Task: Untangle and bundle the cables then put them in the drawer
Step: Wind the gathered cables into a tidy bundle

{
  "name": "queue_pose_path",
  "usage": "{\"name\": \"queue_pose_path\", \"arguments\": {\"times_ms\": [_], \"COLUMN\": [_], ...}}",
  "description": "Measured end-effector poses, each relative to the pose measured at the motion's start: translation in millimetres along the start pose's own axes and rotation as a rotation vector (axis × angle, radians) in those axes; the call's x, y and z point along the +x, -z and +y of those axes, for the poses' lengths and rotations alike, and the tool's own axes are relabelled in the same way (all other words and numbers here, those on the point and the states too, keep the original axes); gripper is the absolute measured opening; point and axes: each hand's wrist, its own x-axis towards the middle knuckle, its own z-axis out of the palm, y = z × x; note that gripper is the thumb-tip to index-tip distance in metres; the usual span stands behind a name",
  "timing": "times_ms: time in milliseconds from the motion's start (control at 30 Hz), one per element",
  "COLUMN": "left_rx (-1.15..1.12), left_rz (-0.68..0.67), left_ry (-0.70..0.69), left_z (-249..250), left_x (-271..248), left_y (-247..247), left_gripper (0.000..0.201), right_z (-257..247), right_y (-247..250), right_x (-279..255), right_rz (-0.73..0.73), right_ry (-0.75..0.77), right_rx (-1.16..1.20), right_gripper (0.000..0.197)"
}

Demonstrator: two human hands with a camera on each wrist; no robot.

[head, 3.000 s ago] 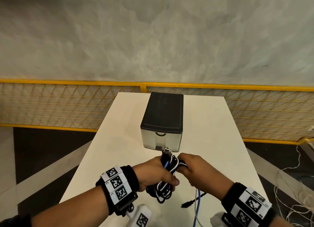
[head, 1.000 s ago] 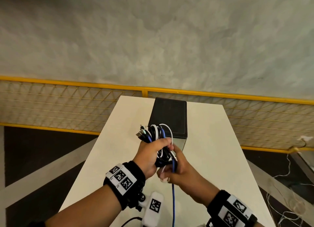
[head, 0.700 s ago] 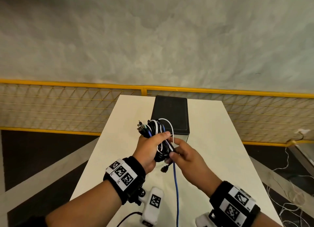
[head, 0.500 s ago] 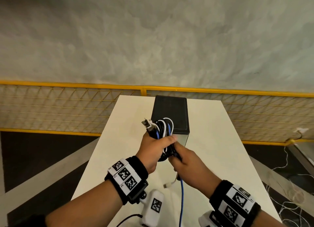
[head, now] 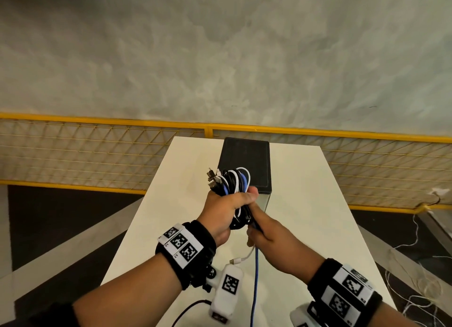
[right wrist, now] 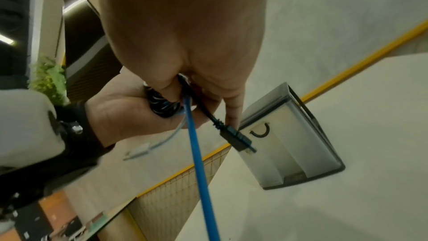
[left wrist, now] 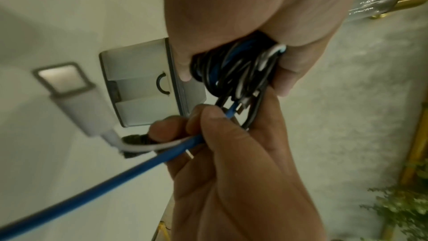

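Note:
My left hand (head: 227,209) grips a coiled bundle of black, white and blue cables (head: 231,181) above the white table (head: 305,216), in front of the drawer box (head: 244,164). Its looped end shows in the left wrist view as the cable bundle (left wrist: 234,69). My right hand (head: 263,231) pinches the blue cable (head: 255,273) just under the bundle; the blue cable (right wrist: 199,153) hangs down from it. A white plug end (head: 236,260) and a black plug (right wrist: 238,138) dangle loose. The drawer (right wrist: 289,146) with its small curved handle is closed.
The drawer box has a black top and stands mid-table toward the far edge. A yellow mesh fence (head: 97,153) runs behind the table. Loose white wires (head: 420,265) lie on the floor to the right.
The bundle was lifted from low on the table to in front of the drawer box. My right hand slid down from the coil's side to pinch the blue cable under it.

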Motion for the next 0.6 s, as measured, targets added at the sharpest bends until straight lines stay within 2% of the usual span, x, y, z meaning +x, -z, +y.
{"name": "queue_pose_path", "arguments": {"times_ms": [133, 200, 267, 333, 400, 500, 600], "left_rx": [-0.060, -0.148, -0.213, -0.217, -0.252, -0.311, -0.281], "left_rz": [0.053, 0.063, 0.034, -0.004, -0.055, -0.180, -0.326], "left_ry": [-0.010, 0.017, 0.042, 0.053, 0.075, 0.142, 0.200], "left_z": [-1, 3, 7, 11, 13, 17, 20], "left_x": [-2, -2, -1, -3, -8, -17, -26], "left_y": [-4, -4, -1, -1, -1, -4, -2], "left_gripper": [0.028, 0.015, 0.007, 0.005, 0.010, 0.007, 0.011], "right_z": [7, 8, 10, 13, 17, 17, 16], "right_y": [-3, -9, -14, -15, -13, -12, -13], "right_x": [0, -1, -4, -8, -11, -15, -15], "right_rz": [0.045, 0.091, 0.133, 0.141, 0.078, -0.088, -0.212], "right_ry": [-0.016, -0.030, -0.102, -0.182, -0.221, -0.260, -0.255], "right_rx": [0.011, 0.150, 0.420, 0.588, 0.620, 0.571, 0.490], "right_gripper": [0.078, 0.074, 0.058, 0.037, 0.028, 0.012, 0.012]}}
